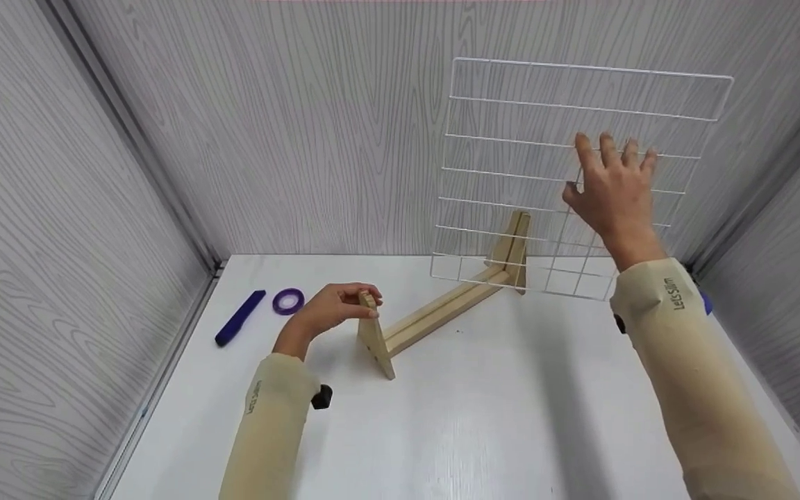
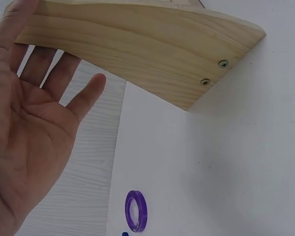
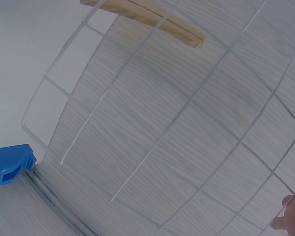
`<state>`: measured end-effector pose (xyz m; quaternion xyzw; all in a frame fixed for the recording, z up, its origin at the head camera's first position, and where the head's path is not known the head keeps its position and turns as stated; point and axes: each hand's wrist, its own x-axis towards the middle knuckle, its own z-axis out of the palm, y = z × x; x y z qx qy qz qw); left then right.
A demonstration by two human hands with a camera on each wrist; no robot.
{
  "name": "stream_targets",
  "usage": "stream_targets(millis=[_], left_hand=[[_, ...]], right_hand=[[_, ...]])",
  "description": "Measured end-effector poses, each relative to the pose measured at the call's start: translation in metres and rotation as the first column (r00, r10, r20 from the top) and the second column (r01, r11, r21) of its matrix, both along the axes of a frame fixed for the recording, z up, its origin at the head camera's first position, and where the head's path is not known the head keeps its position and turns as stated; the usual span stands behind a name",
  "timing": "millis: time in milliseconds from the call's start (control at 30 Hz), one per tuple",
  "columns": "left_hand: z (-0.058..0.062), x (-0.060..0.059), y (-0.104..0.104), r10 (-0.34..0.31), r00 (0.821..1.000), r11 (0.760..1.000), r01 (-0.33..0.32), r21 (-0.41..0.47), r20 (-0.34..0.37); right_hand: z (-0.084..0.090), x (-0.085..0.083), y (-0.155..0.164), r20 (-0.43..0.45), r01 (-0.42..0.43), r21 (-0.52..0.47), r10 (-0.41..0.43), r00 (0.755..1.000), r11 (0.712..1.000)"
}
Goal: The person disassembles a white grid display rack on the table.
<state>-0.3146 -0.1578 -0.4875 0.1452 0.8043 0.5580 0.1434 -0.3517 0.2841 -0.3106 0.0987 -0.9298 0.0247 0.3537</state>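
Observation:
A wooden stand (image 1: pixel 438 316), with a long grooved bar between two upright end pieces, rests slantwise on the white table. My left hand (image 1: pixel 330 305) pinches the top of its near end piece (image 2: pixel 152 46), thumb on one side and fingers on the other. Two screw heads show low on that piece. My right hand (image 1: pixel 619 191) holds a white wire grid panel (image 1: pixel 594 67) up in the air, its fingers spread across the wires. In the head view the panel's lower part overlaps the stand's far end piece; whether they touch, I cannot tell.
Left of the stand lie a purple ring like a tape roll (image 1: pixel 288 292) and a long dark blue object (image 1: pixel 240 319). A blue plastic thing (image 3: pixel 12 162) sits at the right table edge, mostly behind my right sleeve. Wood-patterned walls enclose the table (image 1: pixel 455 430).

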Motion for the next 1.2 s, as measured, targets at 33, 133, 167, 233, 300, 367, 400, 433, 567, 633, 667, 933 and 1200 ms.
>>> stream_targets(millis=[33,133,167,233,300,367,400,433,567,633,667,933,1200], left_hand=[[0.001,0.001,0.001,0.0,1.0,1.0,0.0,-0.017,0.002],[0.001,0.002,0.004,0.009,1.0,0.998,-0.009,-0.06,0.001],[0.002,0.002,0.004,0.016,1.0,0.997,-0.016,-0.074,0.0],[0.003,0.003,0.006,0.025,1.0,0.995,-0.025,-0.093,-0.01],[0.006,0.004,0.007,0.022,0.999,0.993,-0.024,-0.112,-0.024],[0.007,0.003,0.009,0.012,0.999,0.991,-0.017,-0.133,-0.034],[0.008,0.003,0.01,0.004,0.999,0.99,-0.009,-0.139,-0.036],[0.008,0.004,0.011,-0.004,0.999,0.989,-0.002,-0.145,-0.038],[0.008,0.005,0.01,-0.033,0.999,0.985,0.026,-0.169,-0.037],[0.009,0.005,0.009,-0.05,0.998,0.985,0.044,-0.168,-0.031],[0.009,0.005,0.009,-0.058,0.998,0.984,0.053,-0.168,-0.027],[0.013,0.007,0.01,-0.069,0.998,0.982,0.068,-0.175,0.0],[0.019,0.011,0.018,-0.126,0.992,0.966,0.118,-0.228,-0.021]], right_hand=[[-0.001,0.0,0.001,0.002,0.0,0.0,0.0,1.0,1.0],[-0.004,0.0,0.002,0.009,-0.005,0.004,0.005,1.0,1.0],[-0.004,0.0,0.002,0.011,-0.008,0.008,0.007,1.0,1.0],[-0.005,0.0,0.002,0.017,-0.013,0.017,0.012,1.0,1.0],[-0.005,0.0,0.003,0.02,-0.013,0.028,0.013,1.0,1.0],[-0.005,0.0,0.005,0.025,-0.01,0.039,0.009,1.0,0.999],[-0.005,0.0,0.006,0.027,-0.007,0.044,0.006,1.0,0.999],[-0.005,0.0,0.006,0.029,-0.003,0.048,0.002,1.0,0.999],[-0.009,0.001,0.008,0.027,0.003,0.054,-0.005,1.0,0.999],[-0.01,0.001,0.008,0.017,0.001,0.048,-0.002,1.0,0.999],[-0.01,0.001,0.008,0.011,-0.002,0.044,0.001,1.0,0.999],[-0.008,0.001,0.01,0.032,-0.005,0.038,0.004,0.999,0.999],[-0.005,0.003,0.015,0.057,0.007,0.027,-0.009,0.998,1.0]])
